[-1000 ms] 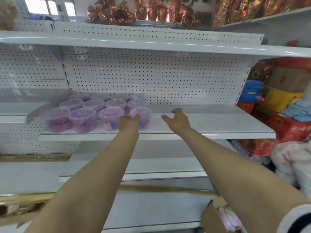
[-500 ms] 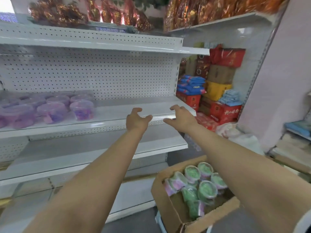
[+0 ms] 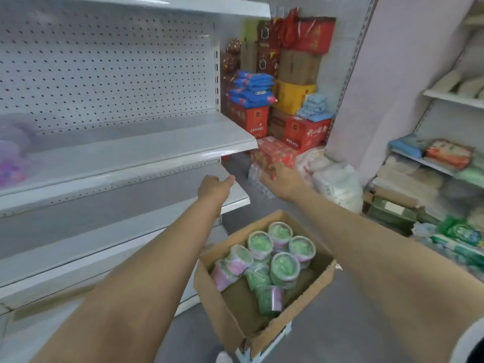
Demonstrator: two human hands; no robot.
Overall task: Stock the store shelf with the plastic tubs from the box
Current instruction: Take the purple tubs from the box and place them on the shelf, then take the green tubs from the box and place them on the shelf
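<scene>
An open cardboard box (image 3: 230,318) stands on the floor at lower centre. Several plastic tubs with green lids (image 3: 284,267) lie inside it, some upright, some on their side. The white store shelf (image 3: 146,150) fills the left. Blurred purple tubs (image 3: 11,163) stand on it at the far left edge. My left hand (image 3: 213,187) is stretched out in front of the lower shelf's right corner, fingers loose and holding nothing. Beyond the shelf end, above the box, my right hand (image 3: 284,183) is also held out with nothing in it.
Red, yellow and brown cartons (image 3: 296,100) and blue packets (image 3: 251,93) are stacked beyond the shelf end. White bags (image 3: 335,179) lie on the floor by a pink wall. Another shelf unit with packaged goods (image 3: 445,155) stands on the right. Grey floor surrounds the box.
The view has swung right and down, from the purple tubs to the box on the floor. Both arms came away from the shelf and moved right with it, hands still holding nothing.
</scene>
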